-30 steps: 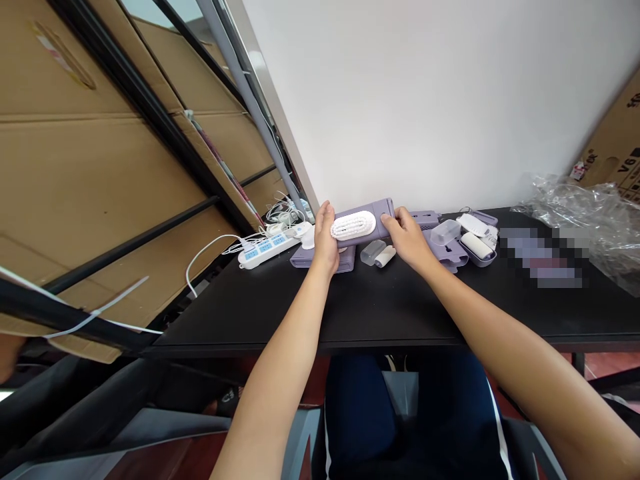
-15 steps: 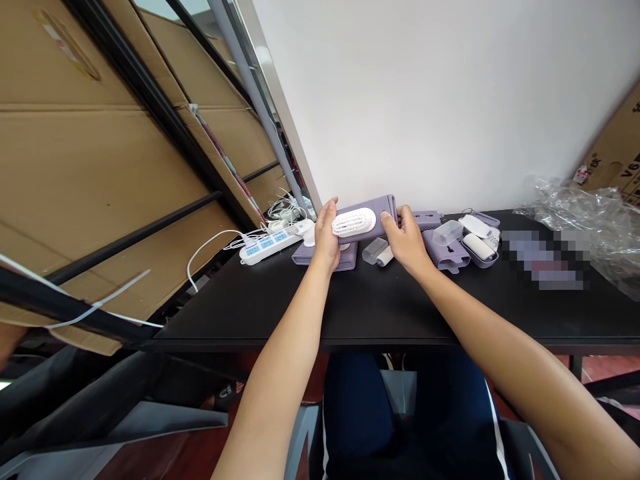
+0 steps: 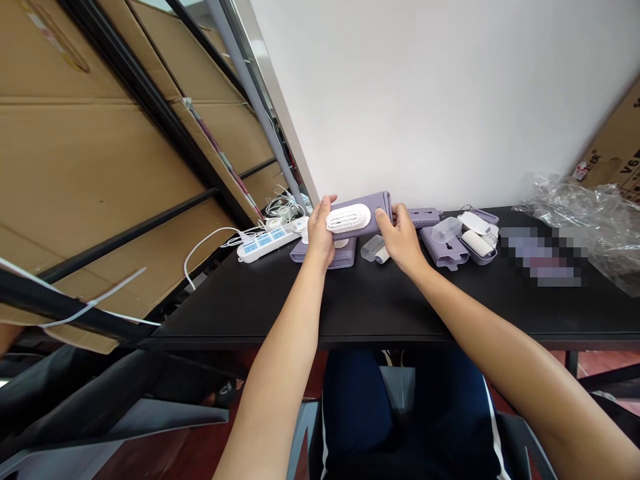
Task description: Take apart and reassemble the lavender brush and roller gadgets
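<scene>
Both my hands hold a flat purple case (image 3: pixel 376 208) above the table. On its near face sits a white oval ridged piece (image 3: pixel 349 220). My left hand (image 3: pixel 321 233) is wrapped round the left end, its fingers beside the white oval. With the thumb on the near face, my right hand (image 3: pixel 398 237) grips the right end; its other fingers are partly hidden behind. Beneath my left hand, a second purple case (image 3: pixel 345 259) lies on the table, partly covered. A clear plastic cover (image 3: pixel 371 248) and a small white cylinder (image 3: pixel 382 255) lie close to my right hand.
A white power strip (image 3: pixel 269 244) with cables stands at the left of the black table (image 3: pixel 380 307). Purple holders (image 3: pixel 443 248), clear covers and white parts (image 3: pixel 477 244) are grouped on the right. Crumpled clear plastic (image 3: pixel 590 213) lies farther right, by a cardboard box (image 3: pixel 617 157).
The whole view has shifted slightly. Both hands keep their grip on the purple case, which shows almost the same tilt as before.
</scene>
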Available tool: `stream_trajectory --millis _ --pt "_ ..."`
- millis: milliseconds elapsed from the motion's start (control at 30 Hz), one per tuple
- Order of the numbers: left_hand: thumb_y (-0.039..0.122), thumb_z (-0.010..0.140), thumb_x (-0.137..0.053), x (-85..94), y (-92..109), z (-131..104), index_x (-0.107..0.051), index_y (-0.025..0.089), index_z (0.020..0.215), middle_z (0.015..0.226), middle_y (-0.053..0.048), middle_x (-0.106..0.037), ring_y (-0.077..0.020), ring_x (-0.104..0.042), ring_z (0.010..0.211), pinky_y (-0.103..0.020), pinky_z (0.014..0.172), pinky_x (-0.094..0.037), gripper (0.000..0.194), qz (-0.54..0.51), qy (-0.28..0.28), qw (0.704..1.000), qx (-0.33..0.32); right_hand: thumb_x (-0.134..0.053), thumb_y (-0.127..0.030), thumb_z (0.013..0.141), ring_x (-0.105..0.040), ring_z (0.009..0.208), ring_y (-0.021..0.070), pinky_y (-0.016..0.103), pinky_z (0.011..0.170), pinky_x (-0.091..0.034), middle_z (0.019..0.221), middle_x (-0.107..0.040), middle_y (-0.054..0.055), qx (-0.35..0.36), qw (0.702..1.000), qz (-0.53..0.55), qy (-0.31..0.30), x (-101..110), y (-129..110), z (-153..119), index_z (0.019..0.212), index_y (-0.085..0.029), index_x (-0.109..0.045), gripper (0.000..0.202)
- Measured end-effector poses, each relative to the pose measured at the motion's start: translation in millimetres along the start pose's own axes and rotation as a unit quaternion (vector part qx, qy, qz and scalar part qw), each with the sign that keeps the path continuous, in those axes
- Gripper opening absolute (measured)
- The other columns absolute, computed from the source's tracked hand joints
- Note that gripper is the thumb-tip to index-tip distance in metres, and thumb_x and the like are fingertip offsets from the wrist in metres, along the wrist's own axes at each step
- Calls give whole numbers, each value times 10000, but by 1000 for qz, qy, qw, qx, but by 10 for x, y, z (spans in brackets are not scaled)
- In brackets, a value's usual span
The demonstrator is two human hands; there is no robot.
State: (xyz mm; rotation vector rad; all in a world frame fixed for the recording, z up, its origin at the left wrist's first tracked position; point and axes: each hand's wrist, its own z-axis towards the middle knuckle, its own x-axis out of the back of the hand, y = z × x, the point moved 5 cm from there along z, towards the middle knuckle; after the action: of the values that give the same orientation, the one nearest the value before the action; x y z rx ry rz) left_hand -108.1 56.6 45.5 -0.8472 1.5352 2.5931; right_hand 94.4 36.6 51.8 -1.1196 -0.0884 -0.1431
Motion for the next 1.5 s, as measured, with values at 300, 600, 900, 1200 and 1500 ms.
stream_trajectory --millis 300,600,900,1200,1500 --pt "589 842 -784 35 2 41 -806 191 1024 855 -33 -701 -136 -659 773 -217 666 -502 438 12 -17 1000 7 -540 -567 968 -522 770 169 309 723 -387 807 -571 -27 -4 1000 -9 -27 22 6 -8 864 -252 -509 332" --pt "574 818 -815 47 52 63 -797 162 1026 890 -51 -747 -151 -706 804 -224 695 -529 462 -4 -9 1000 27 -553 -559 969 -531 707 172 315 675 -406 732 -565 -24 -5 1000 -13 -5 -2 -31 -29 807 -256 -508 347" --pt "506 925 -720 300 9 220 -749 171 966 892 -55 -795 -170 -753 814 -229 677 -586 339 -54 49 997 33 -485 -740 972 -663 757 173 287 606 -505 820 -634 4 -52 993 95 35 227 82 95 865 -257 -550 499" --pt "522 912 -719 320 -39 213 -717 184 980 903 -32 -775 -141 -732 789 -212 658 -559 345 -32 45 997 55 -590 -760 909 -695 727 151 231 531 -537 825 -690 8 -79 979 177 67 349 76 187 926 -251 -550 511" --pt "526 943 -673 457 -59 170 -648 230 1002 831 6 -727 -121 -662 610 -207 526 -485 302 62 126 982 129 -622 -743 878 -701 697 149 218 502 -531 822 -691 8 -80 962 224 135 680 147 342 963 -259 -527 500"
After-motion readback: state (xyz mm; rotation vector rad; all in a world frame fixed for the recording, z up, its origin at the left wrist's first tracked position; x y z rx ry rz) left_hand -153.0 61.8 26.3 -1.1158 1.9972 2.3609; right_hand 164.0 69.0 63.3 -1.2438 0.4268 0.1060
